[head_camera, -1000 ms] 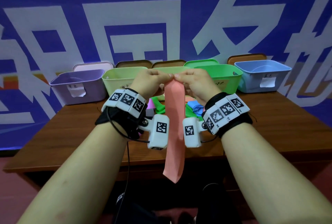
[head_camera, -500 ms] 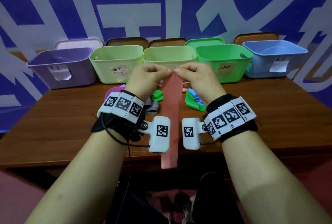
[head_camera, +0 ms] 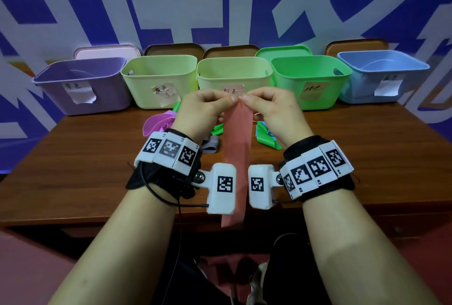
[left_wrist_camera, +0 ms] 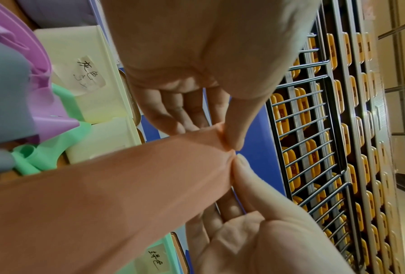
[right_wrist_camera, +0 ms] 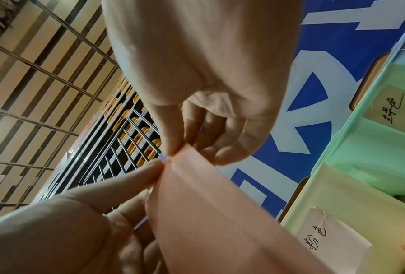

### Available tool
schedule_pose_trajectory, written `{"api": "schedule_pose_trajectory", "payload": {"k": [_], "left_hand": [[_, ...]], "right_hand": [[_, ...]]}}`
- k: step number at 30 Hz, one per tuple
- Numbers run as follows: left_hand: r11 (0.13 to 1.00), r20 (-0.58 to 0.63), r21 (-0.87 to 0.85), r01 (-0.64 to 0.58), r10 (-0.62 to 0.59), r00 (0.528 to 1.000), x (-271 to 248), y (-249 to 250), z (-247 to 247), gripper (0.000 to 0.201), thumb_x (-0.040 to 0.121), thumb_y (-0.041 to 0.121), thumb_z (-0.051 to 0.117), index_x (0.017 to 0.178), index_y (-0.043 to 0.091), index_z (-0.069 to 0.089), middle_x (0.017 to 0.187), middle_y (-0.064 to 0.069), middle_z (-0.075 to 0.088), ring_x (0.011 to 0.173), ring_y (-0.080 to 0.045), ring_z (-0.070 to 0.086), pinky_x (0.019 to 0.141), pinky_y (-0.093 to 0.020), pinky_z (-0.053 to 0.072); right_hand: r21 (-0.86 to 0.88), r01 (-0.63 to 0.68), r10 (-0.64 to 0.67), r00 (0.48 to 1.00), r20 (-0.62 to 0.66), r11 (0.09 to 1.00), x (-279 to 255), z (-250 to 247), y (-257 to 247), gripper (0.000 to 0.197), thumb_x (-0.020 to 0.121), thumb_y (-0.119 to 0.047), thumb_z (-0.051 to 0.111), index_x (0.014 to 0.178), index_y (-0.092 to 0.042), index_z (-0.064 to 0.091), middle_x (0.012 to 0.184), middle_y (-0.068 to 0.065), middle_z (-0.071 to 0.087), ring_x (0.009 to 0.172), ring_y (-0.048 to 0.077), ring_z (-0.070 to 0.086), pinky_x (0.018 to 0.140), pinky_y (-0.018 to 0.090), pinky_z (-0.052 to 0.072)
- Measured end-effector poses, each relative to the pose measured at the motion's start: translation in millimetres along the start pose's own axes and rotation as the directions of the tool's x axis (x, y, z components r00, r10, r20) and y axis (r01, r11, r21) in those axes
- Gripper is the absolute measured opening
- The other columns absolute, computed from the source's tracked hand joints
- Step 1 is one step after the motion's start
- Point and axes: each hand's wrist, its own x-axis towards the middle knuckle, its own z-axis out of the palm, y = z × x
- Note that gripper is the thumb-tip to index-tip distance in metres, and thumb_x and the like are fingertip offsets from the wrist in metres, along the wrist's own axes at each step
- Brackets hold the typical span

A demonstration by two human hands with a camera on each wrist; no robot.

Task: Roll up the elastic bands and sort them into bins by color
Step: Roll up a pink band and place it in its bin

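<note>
Left hand (head_camera: 203,109) and right hand (head_camera: 274,109), held side by side above the tabletop (head_camera: 97,163), each pinch the top edge of the pink band (head_camera: 237,158) between thumb and forefinger; the remaining fingers are loosely curled. The band hangs straight down between the wrists, its lower end past the tabletop's near edge. Behind the hands lie purple (head_camera: 156,123), grey (head_camera: 210,144) and green (head_camera: 265,136) bands, then a row of five bins (head_camera: 234,72).
</note>
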Motion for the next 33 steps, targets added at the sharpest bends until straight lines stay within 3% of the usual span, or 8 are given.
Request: {"api": "schedule_pose_trajectory", "payload": {"k": [2, 7, 12, 15, 21, 27, 33], "left_hand": [[1.000, 0.007, 0.014, 0.002, -0.002, 1.000, -1, -2, -1, 0.012, 0.086, 0.011, 0.067, 0.074, 0.012, 0.066, 0.072, -0.006, 0.064, 0.061, -0.014, 0.055, 0.063, -0.024, 0.047], [1.000, 0.027, 0.031, 0.004, -0.005, 1.000, -5, -6, -2, 0.015, 0.088, 0.015, 0.065, 0.073, 0.013, 0.066, 0.075, -0.008, 0.064, 0.061, -0.013, 0.055, 0.060, -0.019, 0.047], [0.999, 0.042, -0.032, 0.023, -0.022, 0.999, -10, -5, -1, 0.013, 0.088, 0.010, 0.063, 0.076, 0.008, 0.066, 0.060, -0.002, 0.062, 0.050, -0.009, 0.054, 0.051, -0.017, 0.046], [0.998, 0.055, -0.045, 0.034, -0.031, 0.998, -13, -3, -1, 0.010, 0.087, 0.007, 0.063, 0.077, 0.007, 0.066, 0.055, 0.004, 0.064, 0.048, -0.006, 0.058, 0.050, -0.016, 0.046], [0.998, 0.042, -0.039, 0.053, -0.051, 0.998, -18, -4, 1, 0.012, 0.087, 0.004, 0.063, 0.076, 0.006, 0.066, 0.059, -0.002, 0.062, 0.048, -0.009, 0.052, 0.049, -0.016, 0.046], [0.997, 0.033, -0.050, 0.060, -0.059, 0.998, -22, -3, 2, 0.010, 0.086, -0.001, 0.062, 0.078, 0.004, 0.066, 0.066, -0.009, 0.059, 0.052, -0.012, 0.048, 0.048, -0.014, 0.043], [0.997, -0.016, -0.045, 0.062, -0.063, 0.998, -24, -3, 5, 0.013, 0.083, -0.004, 0.064, 0.077, 0.007, 0.066, 0.069, -0.013, 0.056, 0.057, -0.017, 0.046, 0.051, -0.017, 0.041]], "right_hand": [[-0.005, -0.007, 0.007, 1.000, 0.004, 1.000, -1, -1, 2, 0.014, 0.088, -0.011, 0.065, 0.076, -0.016, 0.069, 0.074, 0.008, 0.065, 0.070, 0.020, 0.057, 0.063, 0.028, 0.047], [0.019, -0.027, 0.027, 0.999, 0.027, 0.999, -4, -2, 4, 0.018, 0.089, -0.008, 0.063, 0.073, -0.015, 0.067, 0.066, 0.000, 0.064, 0.060, 0.008, 0.058, 0.059, 0.020, 0.048], [0.030, -0.029, 0.028, 0.999, 0.024, 0.999, -6, -4, 8, 0.015, 0.088, -0.008, 0.064, 0.075, -0.013, 0.068, 0.072, 0.006, 0.066, 0.070, 0.018, 0.061, 0.068, 0.032, 0.051], [0.042, -0.033, 0.033, 0.999, 0.003, 0.999, -9, -5, 10, 0.014, 0.086, -0.009, 0.067, 0.074, -0.016, 0.070, 0.073, 0.005, 0.069, 0.071, 0.018, 0.064, 0.070, 0.033, 0.053], [0.057, -0.047, 0.046, 0.999, 0.008, 0.997, -15, -6, 14, 0.018, 0.085, -0.007, 0.067, 0.073, -0.020, 0.071, 0.073, 0.002, 0.070, 0.073, 0.017, 0.065, 0.073, 0.034, 0.053], [0.114, -0.066, 0.062, 0.997, 0.038, 0.991, -20, -6, 9, 0.017, 0.085, 0.000, 0.064, 0.076, -0.014, 0.070, 0.071, 0.002, 0.067, 0.066, 0.010, 0.064, 0.063, 0.022, 0.051], [0.186, -0.080, 0.072, 0.996, 0.050, 0.979, -22, -5, 7, 0.018, 0.084, 0.007, 0.062, 0.079, -0.010, 0.068, 0.081, 0.011, 0.068, 0.075, 0.017, 0.066, 0.072, 0.026, 0.056]]}}
